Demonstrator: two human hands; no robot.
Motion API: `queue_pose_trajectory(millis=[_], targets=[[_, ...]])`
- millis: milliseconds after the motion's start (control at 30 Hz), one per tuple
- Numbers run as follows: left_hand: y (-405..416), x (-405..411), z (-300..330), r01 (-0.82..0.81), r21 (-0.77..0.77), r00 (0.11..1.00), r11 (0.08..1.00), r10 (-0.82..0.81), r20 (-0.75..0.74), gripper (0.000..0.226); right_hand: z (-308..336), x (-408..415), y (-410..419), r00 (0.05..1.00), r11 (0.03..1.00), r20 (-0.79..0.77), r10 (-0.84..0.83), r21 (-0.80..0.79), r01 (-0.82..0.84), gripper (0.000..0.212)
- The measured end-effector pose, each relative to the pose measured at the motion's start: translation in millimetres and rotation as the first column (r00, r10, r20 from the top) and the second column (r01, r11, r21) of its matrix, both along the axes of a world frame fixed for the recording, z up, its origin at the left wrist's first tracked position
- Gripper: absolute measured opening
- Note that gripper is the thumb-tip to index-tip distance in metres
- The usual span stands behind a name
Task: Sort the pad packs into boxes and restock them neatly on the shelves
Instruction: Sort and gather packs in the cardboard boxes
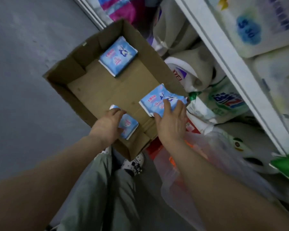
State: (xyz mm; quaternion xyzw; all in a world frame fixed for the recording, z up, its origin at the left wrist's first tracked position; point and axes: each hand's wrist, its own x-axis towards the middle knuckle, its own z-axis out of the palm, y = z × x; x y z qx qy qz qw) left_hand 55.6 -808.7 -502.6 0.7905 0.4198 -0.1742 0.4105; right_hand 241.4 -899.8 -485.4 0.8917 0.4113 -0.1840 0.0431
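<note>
An open cardboard box (70,90) lies on the grey floor in front of me. One blue pad pack (118,56) lies flat in its far corner. My left hand (107,125) grips a second blue pad pack (129,126) low in the near corner of the box, fingers curled over its top edge. My right hand (171,123) holds a third blue pad pack (158,99) over the box's right wall, fingers spread on its face and thumb under its near edge.
White shelving (223,47) runs along the right, stuffed with tissue and detergent packs (227,104). A clear plastic bag (198,164) with red and orange items sits below my right arm. My legs and patterned shoes (133,164) stand just behind the box.
</note>
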Motion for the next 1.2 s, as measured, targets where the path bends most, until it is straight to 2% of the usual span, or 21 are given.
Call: queue_pose_trajectory(millis=[100,200,300,367,467,533,600,633,700,767,833,933,1067,1200], targets=[[5.0,10.6,-32.9,0.174,-0.008,0.98,0.985,-0.174,-0.094,0.076,-24.8,11.7,12.4,0.999,1.0,0.043,0.0,-0.019,0.001,0.069],[14.1,23.6,-50.5,0.385,0.021,0.901,0.923,-0.371,-0.224,0.08,-42.0,18.7,19.7,0.999,0.998,0.037,0.018,-0.067,-0.015,0.075],[21.2,33.8,-59.9,0.524,0.042,0.813,0.851,-0.485,-0.323,0.082,-55.6,14.8,18.0,0.986,0.989,0.076,0.147,0.02,-0.149,0.072],[23.7,39.3,-60.9,0.592,0.05,0.755,0.804,-0.532,-0.384,0.081,-64.1,12.3,15.7,0.968,0.962,0.095,0.231,0.123,-0.242,0.061],[26.5,43.3,-58.1,0.629,0.024,0.721,0.777,-0.571,-0.393,0.077,-66.2,11.7,19.3,0.97,0.935,0.082,0.231,0.256,-0.244,0.031],[29.1,42.5,-54.9,0.534,0.001,0.795,0.845,-0.502,-0.341,0.073,-61.8,9.1,23.2,0.971,0.949,0.079,0.224,0.208,-0.236,0.021],[30.5,41.2,-52.1,0.325,0.012,0.912,0.946,-0.31,-0.268,0.068,-57.2,5.3,24.6,0.977,0.973,0.026,0.212,0.091,-0.214,0.037],[30.7,42.1,-50.2,0.171,0.013,0.962,0.985,-0.164,-0.218,0.064,-55.7,5.0,24.2,0.981,0.978,0.009,0.195,0.073,-0.195,0.043],[31.5,47.1,-44.8,-0.176,-0.038,0.975,0.984,0.169,-0.142,0.057,-52.6,7.4,24.2,0.989,0.981,0.0,0.147,0.13,-0.146,0.054],[32.1,54.3,-41.2,-0.346,-0.102,0.933,0.933,0.331,-0.138,0.053,-52.3,10.2,24.2,0.997,0.96,-0.024,0.072,0.271,-0.062,0.074],[30.6,59.0,-38.9,-0.4,-0.168,0.915,0.901,0.38,-0.139,0.052,-50.7,9.9,23.4,0.996,0.94,-0.084,0.012,0.341,0.017,0.091],[27.9,61.9,-37.6,-0.475,-0.219,0.88,0.852,0.456,-0.134,0.051,-48.0,5.2,19.8,0.989,0.944,-0.147,-0.035,0.319,0.08,0.102],[16.8,59.2,-32.2,-0.543,-0.264,0.839,0.797,0.53,-0.122,0.052,-47.0,-0.7,17.5,0.982,0.959,-0.164,-0.097,0.248,0.136,0.097],[7.2,49.2,-22.4,-0.564,-0.296,0.818,0.771,0.57,-0.074,0.065,-29.4,-1.1,15.6,0.956,0.954,-0.26,-0.133,0.229,0.195,0.084]])
